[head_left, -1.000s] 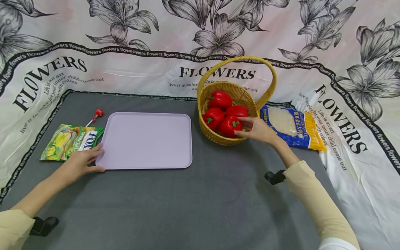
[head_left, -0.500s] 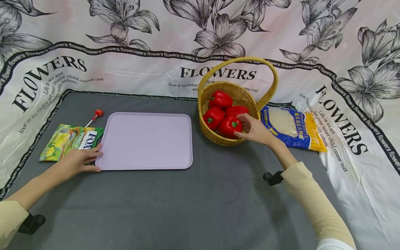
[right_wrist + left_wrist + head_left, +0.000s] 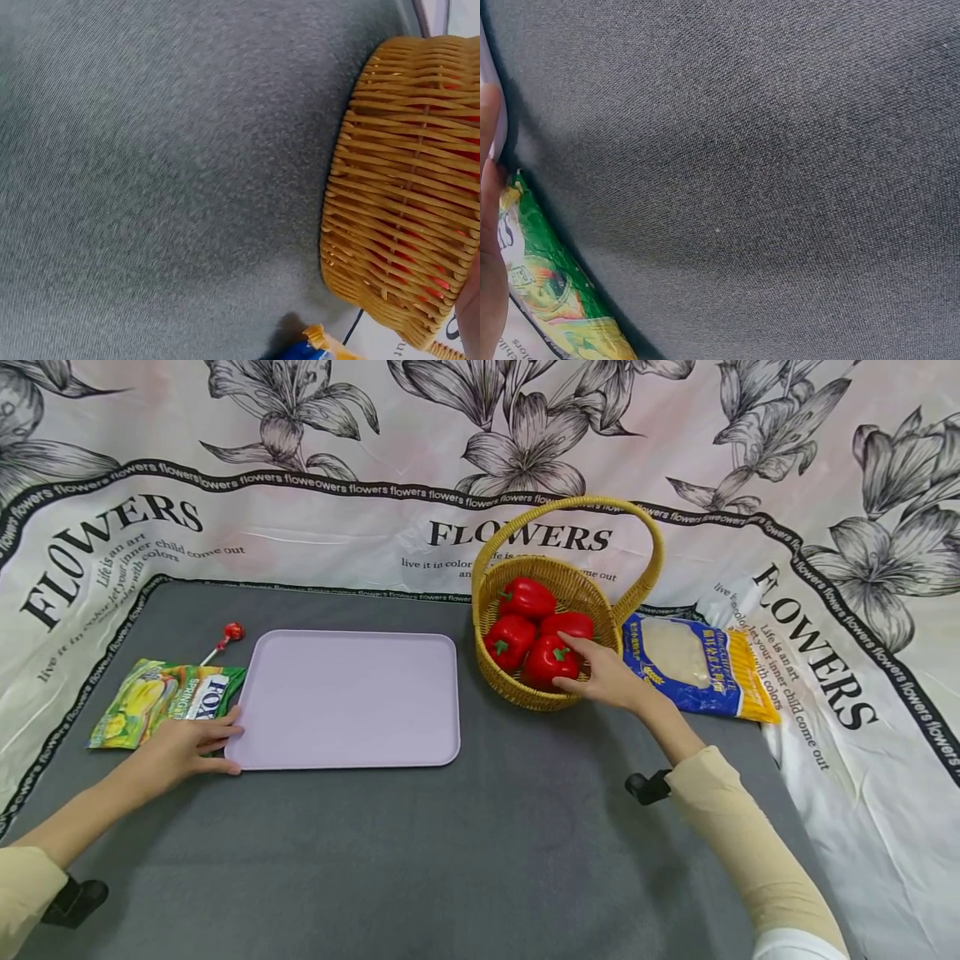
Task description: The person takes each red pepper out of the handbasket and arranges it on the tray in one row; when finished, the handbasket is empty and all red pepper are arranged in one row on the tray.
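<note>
In the head view my left hand (image 3: 180, 752) rests at the left edge of a lilac rectangular tray (image 3: 341, 702). Its fingers lie nearly straight along the rim, the thumb at the near left corner. My right hand (image 3: 611, 677) reaches over the near right rim of a yellow wicker basket (image 3: 525, 697). Thumb and fingers hold the right side of the nearest red bell pepper (image 3: 546, 667). Several red bell peppers fill the basket. The right wrist view shows mainly the woven basket wall (image 3: 401, 187); most of that hand is out of frame.
A green and yellow snack bag (image 3: 150, 702) lies left of the tray, partly behind the left hand. Beyond it is a red lollipop (image 3: 232, 632). Right of the basket sits a blue and yellow packet (image 3: 675, 664). The basket's tall handle (image 3: 645, 585) arches upward.
The left hand has drawn back slightly to the left along the tray's edge. The right hand has shifted a little left over the pepper. Tray and basket stay in place.
</note>
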Demonstrator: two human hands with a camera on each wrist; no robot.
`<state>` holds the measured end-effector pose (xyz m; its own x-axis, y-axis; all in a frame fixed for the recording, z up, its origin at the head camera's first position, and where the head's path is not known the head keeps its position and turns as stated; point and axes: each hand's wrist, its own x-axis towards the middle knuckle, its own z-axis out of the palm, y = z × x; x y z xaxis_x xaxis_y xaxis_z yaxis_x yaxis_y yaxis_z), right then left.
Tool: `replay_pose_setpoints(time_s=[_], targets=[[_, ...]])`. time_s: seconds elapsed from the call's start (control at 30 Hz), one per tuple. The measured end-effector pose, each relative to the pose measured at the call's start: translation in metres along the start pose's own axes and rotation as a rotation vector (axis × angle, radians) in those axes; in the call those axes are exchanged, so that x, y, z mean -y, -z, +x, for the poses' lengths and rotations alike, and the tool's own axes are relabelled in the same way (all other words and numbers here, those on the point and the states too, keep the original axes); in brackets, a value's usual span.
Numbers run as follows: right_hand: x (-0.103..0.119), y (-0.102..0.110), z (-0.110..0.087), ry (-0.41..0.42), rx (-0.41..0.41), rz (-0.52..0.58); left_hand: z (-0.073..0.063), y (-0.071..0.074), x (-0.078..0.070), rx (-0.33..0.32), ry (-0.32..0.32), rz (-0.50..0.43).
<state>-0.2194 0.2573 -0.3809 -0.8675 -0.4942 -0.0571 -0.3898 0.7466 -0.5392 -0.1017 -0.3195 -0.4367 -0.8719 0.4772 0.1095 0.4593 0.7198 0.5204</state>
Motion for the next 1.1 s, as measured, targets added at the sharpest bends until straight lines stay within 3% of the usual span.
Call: replay_pose_setpoints(time_s=[0.2,0.3,0.5,0.63,0.87,1.1], targets=[[-0.006,0.0,0.006,-0.038,-0.006,0.231,0.0,0.001,0.001,-0.006,-0.008,-0.011],[-0.007,-0.001,0.008,-0.041,-0.012,0.287,-0.001,0.001,0.001,-0.005,-0.015,-0.032],[-0.006,0.001,0.008,-0.064,-0.031,0.286,-0.002,0.001,0.003,0.008,-0.021,-0.096],[-0.006,0.004,0.007,-0.079,-0.024,0.268,-0.001,0.001,0.003,0.0,-0.027,-0.087],[-0.007,0.01,0.006,-0.134,0.019,0.358,0.001,0.0,0.001,-0.01,0.037,-0.026],[-0.009,0.008,0.01,-0.156,0.025,0.453,-0.001,0.001,-0.001,0.027,0.1,-0.05]])
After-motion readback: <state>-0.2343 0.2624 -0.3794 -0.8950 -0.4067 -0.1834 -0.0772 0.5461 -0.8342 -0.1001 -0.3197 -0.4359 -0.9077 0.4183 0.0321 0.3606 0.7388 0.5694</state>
